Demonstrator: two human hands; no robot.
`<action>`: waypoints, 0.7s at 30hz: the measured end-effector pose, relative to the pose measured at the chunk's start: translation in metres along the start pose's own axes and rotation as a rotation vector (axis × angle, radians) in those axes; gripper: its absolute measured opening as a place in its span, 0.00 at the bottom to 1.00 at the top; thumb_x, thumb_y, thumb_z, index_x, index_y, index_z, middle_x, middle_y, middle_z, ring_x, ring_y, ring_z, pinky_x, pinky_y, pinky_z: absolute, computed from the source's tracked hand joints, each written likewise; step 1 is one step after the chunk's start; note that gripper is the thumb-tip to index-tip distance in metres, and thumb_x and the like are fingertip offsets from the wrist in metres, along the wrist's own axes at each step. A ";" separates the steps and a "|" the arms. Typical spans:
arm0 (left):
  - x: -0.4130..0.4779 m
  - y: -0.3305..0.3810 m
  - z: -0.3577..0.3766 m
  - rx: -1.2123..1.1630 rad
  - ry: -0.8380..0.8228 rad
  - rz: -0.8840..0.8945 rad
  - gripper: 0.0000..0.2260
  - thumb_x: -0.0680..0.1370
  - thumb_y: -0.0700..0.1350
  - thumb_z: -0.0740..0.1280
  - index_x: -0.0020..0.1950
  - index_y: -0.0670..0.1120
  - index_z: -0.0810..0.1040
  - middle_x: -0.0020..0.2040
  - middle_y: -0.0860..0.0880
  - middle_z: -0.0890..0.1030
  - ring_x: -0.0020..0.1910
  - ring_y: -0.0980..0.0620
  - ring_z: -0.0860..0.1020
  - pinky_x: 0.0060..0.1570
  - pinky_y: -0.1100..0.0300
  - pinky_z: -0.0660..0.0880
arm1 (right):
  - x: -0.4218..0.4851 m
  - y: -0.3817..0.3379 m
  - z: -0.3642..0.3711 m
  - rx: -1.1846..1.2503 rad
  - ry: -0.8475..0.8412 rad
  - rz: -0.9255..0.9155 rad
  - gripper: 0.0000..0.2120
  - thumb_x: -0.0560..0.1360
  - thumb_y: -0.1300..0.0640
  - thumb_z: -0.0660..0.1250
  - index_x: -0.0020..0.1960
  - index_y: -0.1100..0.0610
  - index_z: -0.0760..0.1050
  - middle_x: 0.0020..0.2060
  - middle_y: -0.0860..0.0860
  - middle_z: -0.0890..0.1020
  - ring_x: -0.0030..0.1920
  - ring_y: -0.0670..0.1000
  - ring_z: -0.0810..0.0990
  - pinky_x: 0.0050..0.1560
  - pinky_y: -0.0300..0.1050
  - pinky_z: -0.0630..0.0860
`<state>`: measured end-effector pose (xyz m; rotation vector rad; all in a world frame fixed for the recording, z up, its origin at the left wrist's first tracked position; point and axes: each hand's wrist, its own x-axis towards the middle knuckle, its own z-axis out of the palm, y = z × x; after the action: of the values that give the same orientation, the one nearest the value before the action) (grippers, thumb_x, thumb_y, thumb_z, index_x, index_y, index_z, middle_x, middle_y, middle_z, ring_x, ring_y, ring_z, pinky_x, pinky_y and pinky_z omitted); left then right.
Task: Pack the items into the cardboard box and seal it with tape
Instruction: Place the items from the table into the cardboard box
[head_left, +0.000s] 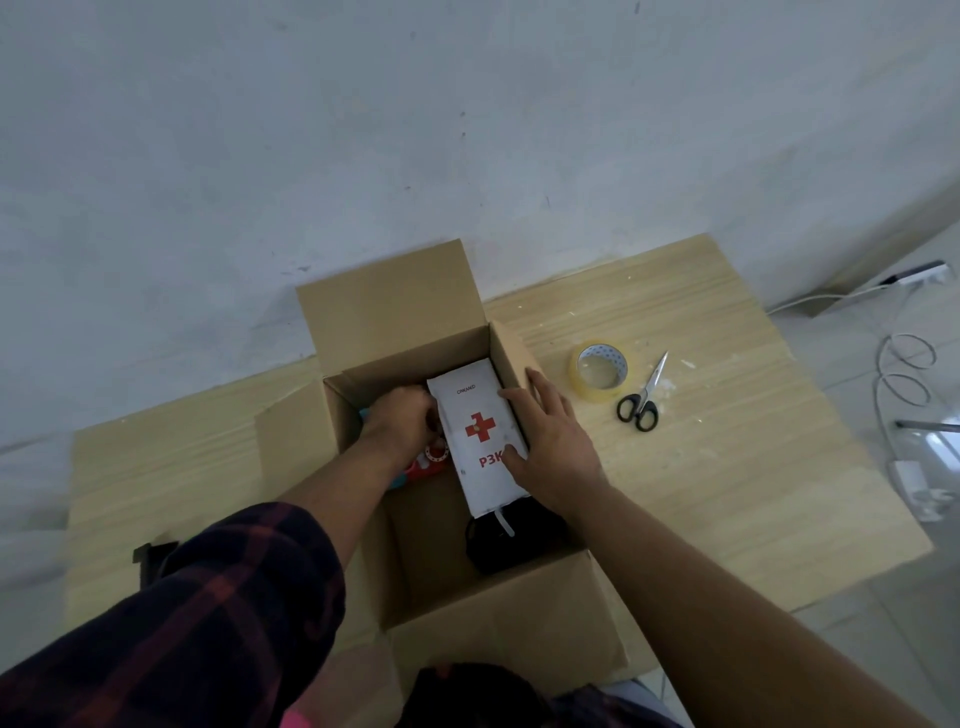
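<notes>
While box (405, 358) holds first-aid kit (480, 431), R fingers (543, 387) spread, L fingers (425, 415) grip it.

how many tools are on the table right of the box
2: a clear tape roll nearest the cardboard box, black-handled scissors just right of it.

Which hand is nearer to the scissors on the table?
Right. The right hand rests on the first-aid pouch at the box's right wall, the side facing the scissors. The left hand is inside the box, on the pouch's other side, farther from them.
</notes>
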<state>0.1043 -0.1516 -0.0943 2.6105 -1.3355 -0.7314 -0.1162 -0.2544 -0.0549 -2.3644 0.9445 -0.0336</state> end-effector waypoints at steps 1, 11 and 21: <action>-0.002 0.000 -0.002 -0.042 0.006 0.011 0.06 0.76 0.41 0.76 0.47 0.52 0.82 0.49 0.52 0.84 0.44 0.52 0.82 0.47 0.51 0.83 | 0.000 0.000 0.000 0.003 0.001 0.000 0.34 0.77 0.48 0.72 0.78 0.40 0.59 0.85 0.47 0.51 0.84 0.56 0.56 0.69 0.59 0.78; -0.026 0.006 -0.003 -0.265 -0.045 -0.376 0.07 0.79 0.43 0.75 0.47 0.48 0.78 0.41 0.48 0.83 0.41 0.48 0.85 0.39 0.55 0.82 | 0.000 0.000 0.000 0.004 -0.001 0.009 0.33 0.77 0.47 0.72 0.77 0.40 0.61 0.85 0.46 0.52 0.83 0.57 0.58 0.68 0.60 0.78; -0.043 0.019 0.019 -0.915 -0.060 -0.768 0.06 0.83 0.42 0.71 0.51 0.43 0.74 0.53 0.41 0.84 0.40 0.47 0.84 0.34 0.56 0.81 | 0.001 0.003 0.002 0.002 -0.001 0.003 0.32 0.76 0.48 0.73 0.76 0.41 0.62 0.85 0.47 0.52 0.83 0.57 0.58 0.68 0.60 0.77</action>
<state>0.0600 -0.1274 -0.0896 2.2057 0.1299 -1.1449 -0.1167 -0.2557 -0.0578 -2.3610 0.9470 -0.0324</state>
